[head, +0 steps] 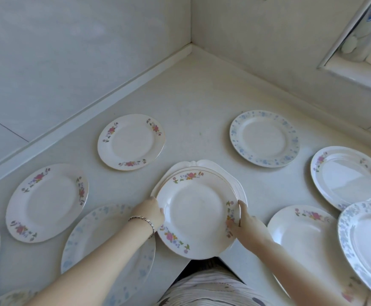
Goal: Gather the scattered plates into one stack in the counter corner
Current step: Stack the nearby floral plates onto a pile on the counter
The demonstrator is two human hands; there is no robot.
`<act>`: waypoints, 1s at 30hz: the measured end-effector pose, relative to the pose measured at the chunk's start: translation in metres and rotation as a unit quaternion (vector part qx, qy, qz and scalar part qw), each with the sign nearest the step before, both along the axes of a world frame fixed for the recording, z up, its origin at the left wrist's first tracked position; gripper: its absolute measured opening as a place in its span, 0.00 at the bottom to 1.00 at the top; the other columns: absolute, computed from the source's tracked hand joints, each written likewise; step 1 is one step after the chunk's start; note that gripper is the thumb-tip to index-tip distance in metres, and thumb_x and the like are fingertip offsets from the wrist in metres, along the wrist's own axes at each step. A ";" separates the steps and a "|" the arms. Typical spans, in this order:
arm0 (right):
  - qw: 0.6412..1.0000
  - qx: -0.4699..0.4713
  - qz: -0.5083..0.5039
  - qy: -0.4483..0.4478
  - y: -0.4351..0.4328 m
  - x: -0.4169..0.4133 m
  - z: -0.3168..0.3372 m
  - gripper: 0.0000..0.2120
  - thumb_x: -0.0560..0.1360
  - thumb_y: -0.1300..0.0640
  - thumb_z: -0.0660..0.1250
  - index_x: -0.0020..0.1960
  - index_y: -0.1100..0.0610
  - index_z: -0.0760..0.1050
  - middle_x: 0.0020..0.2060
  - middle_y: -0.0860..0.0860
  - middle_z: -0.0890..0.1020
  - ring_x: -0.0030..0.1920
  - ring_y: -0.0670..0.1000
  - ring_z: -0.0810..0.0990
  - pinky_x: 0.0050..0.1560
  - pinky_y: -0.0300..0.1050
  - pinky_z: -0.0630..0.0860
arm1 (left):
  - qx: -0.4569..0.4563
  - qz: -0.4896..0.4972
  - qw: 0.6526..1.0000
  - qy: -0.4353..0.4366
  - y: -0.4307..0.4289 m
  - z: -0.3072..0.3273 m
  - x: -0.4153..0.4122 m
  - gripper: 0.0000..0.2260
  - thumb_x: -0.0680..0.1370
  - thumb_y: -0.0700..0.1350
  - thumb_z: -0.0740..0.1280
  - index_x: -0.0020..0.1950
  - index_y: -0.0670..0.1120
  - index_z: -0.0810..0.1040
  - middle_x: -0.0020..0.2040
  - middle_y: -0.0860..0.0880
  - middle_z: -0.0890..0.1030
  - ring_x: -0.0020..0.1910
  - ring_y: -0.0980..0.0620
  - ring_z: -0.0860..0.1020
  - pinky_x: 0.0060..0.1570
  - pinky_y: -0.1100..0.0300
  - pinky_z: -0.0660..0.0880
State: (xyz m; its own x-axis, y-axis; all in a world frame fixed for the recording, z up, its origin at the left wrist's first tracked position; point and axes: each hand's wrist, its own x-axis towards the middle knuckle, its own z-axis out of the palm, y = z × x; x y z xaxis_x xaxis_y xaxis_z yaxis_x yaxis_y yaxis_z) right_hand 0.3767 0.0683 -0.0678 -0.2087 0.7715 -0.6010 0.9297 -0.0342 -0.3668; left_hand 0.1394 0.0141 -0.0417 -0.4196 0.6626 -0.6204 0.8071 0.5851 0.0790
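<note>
Your striped clothes (213, 288) sit lowest in view. Just above, your left grip (151, 212) curls round the left rim of a small stack of plates (196, 215). Your right grip (245, 226) pinches the right rim. That stack is at the front edge of the worktop (193, 102), far from the corner (190, 46). More plates lie around it, like a pink flower plate (131, 142) and a blue flower plate (264, 138).

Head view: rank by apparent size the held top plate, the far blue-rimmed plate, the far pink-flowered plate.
1. Held top plate, though it is nearest the camera.
2. Far blue-rimmed plate and far pink-flowered plate: they look alike, not ranked.
</note>
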 end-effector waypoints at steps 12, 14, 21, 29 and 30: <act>0.973 0.038 -0.164 0.157 0.005 -0.002 -0.013 0.26 0.73 0.55 0.68 0.69 0.52 0.67 0.41 0.49 0.71 0.39 0.48 0.73 0.46 0.42 0.71 | 0.133 0.212 0.961 -0.116 -0.007 -0.014 0.014 0.24 0.73 0.43 0.67 0.69 0.46 0.69 0.61 0.40 0.72 0.61 0.40 0.73 0.61 0.53 0.72; 0.972 0.039 -0.168 0.157 0.007 -0.002 -0.013 0.26 0.73 0.55 0.69 0.69 0.52 0.67 0.38 0.47 0.70 0.37 0.46 0.72 0.43 0.40 0.69 | 0.142 0.207 0.961 -0.119 -0.008 -0.016 0.012 0.25 0.72 0.40 0.68 0.69 0.47 0.69 0.60 0.40 0.72 0.60 0.41 0.73 0.60 0.53 0.72; 0.968 0.044 -0.161 0.186 0.015 0.001 -0.015 0.22 0.72 0.58 0.70 0.64 0.55 0.71 0.29 0.49 0.68 0.29 0.47 0.68 0.31 0.38 0.65 | 0.165 0.203 0.952 -0.157 -0.006 -0.024 0.002 0.29 0.69 0.38 0.71 0.69 0.50 0.69 0.59 0.41 0.71 0.53 0.40 0.78 0.54 0.47 0.77; 0.632 -0.092 -0.656 0.402 0.142 0.012 -0.015 0.26 0.77 0.53 0.62 0.70 0.64 0.63 0.67 0.58 0.72 0.66 0.54 0.74 0.64 0.44 0.71 | 0.112 0.202 0.966 -0.119 0.003 -0.026 0.000 0.27 0.71 0.41 0.69 0.69 0.51 0.66 0.61 0.43 0.71 0.56 0.43 0.75 0.54 0.55 0.75; 0.594 -0.108 -0.668 0.436 0.157 0.014 -0.017 0.26 0.77 0.53 0.63 0.71 0.61 0.62 0.69 0.55 0.71 0.68 0.52 0.72 0.65 0.44 0.70 | 0.107 0.205 0.966 -0.119 0.004 -0.026 0.000 0.27 0.71 0.41 0.68 0.69 0.51 0.66 0.61 0.43 0.71 0.56 0.42 0.75 0.55 0.55 0.74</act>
State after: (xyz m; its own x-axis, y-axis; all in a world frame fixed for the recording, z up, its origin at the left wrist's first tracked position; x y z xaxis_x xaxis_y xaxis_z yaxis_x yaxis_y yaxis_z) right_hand 0.3902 0.2249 -0.0849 0.1982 0.5228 -0.8291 -0.5196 -0.6612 -0.5411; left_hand 0.1398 0.0178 -0.0674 -0.5357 0.5950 -0.5992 0.4559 0.8011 0.3878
